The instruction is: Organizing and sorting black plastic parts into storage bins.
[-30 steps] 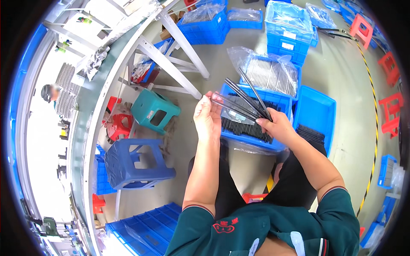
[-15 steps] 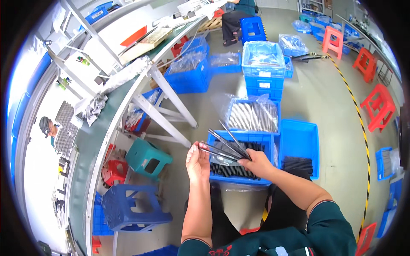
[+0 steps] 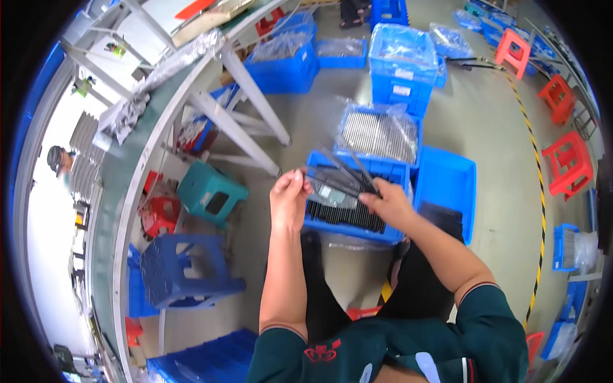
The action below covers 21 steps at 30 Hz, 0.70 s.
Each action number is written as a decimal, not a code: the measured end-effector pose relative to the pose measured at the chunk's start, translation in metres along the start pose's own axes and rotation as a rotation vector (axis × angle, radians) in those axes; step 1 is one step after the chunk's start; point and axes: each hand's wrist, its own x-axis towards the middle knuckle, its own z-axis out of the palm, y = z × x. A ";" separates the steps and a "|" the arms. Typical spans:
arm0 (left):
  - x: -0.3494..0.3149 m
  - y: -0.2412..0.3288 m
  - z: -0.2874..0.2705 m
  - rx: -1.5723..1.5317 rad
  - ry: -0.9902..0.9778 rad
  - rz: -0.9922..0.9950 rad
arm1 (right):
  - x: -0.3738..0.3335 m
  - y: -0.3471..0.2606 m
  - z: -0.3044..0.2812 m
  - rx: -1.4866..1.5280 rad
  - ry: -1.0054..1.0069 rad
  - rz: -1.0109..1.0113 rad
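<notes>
Pinched in the right hand (image 3: 388, 203), a fan of thin dark strips (image 3: 348, 171) spreads toward ten o'clock; the left hand (image 3: 288, 199) pinches their far ends. Both are held above a blue crate (image 3: 353, 223) of dark strips. At twelve o'clock, a plastic-lined crate (image 3: 381, 135) holds pale strips.

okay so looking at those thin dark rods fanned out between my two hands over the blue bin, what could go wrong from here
The rods splay apart in a fan between the right hand and left hand, so one could slip free. A dropped rod may miss the blue bin and land on the floor. The loose ends could also poke fingers.
</notes>
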 end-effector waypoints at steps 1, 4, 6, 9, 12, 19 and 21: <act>0.002 0.002 0.001 0.014 -0.014 0.002 | 0.003 -0.001 -0.002 -0.008 0.008 0.002; -0.001 0.007 -0.003 0.171 -0.019 -0.011 | 0.003 0.004 0.000 0.011 0.037 0.004; -0.004 0.009 -0.004 0.226 0.000 -0.008 | 0.005 0.011 0.002 -0.027 0.068 -0.026; -0.006 0.009 -0.008 0.340 -0.022 0.048 | 0.005 0.013 -0.001 -0.143 0.059 -0.087; -0.004 0.015 -0.015 0.326 0.071 0.133 | 0.000 0.006 -0.004 -0.141 0.002 -0.001; -0.001 0.013 -0.011 0.205 0.048 0.128 | -0.003 0.005 -0.004 -0.225 -0.043 -0.062; -0.002 0.011 -0.008 0.179 0.038 0.114 | -0.004 0.002 -0.003 -0.227 -0.062 -0.050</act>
